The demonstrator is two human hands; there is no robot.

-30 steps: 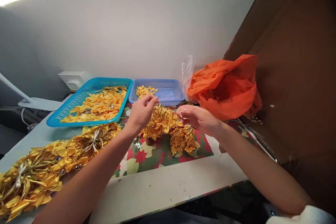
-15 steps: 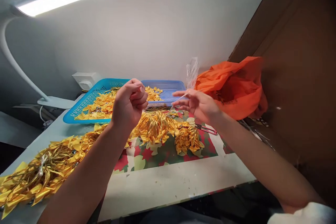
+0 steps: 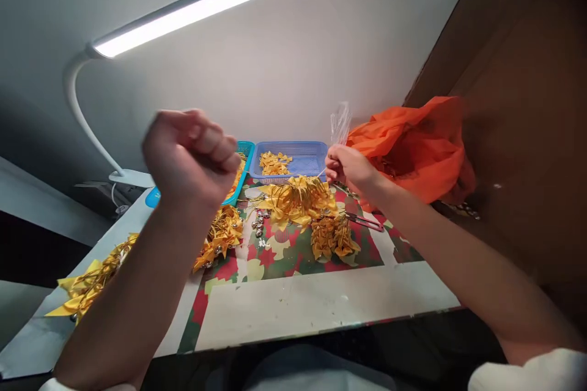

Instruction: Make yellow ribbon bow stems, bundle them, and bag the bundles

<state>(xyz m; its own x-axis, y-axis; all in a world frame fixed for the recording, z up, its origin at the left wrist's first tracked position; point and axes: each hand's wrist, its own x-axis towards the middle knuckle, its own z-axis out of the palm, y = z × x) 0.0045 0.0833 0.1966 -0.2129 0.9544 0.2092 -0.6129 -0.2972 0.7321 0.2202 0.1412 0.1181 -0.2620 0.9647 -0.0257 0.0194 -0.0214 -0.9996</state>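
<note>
My left hand [image 3: 195, 156] is raised over the left of the table, closed in a fist and blurred; what it grips is hidden. My right hand [image 3: 346, 166] is closed, pinching a thin white string [image 3: 321, 172] that leads toward the bundle of yellow ribbon bows [image 3: 300, 198] with gold cord loops. This bundle lies between and below both hands. A smaller bunch of bows [image 3: 332, 237] rests in front of it. Beside that bunch are red-handled thread snips [image 3: 367, 222]. Small silver bells [image 3: 259, 225] sit left of the bundle.
A blue basket [image 3: 312, 148] with some bows stands at the back, next to a teal basket [image 3: 246, 149] partly behind my left hand. Clear strings [image 3: 340, 125] and an orange bag [image 3: 413, 146] are at right. More bows [image 3: 98, 278] lie left under a lamp [image 3: 229, 3].
My left hand has swung left and upward. My right fingers have closed, and the bow bundle sits farther back and right. The head view has turned left.
</note>
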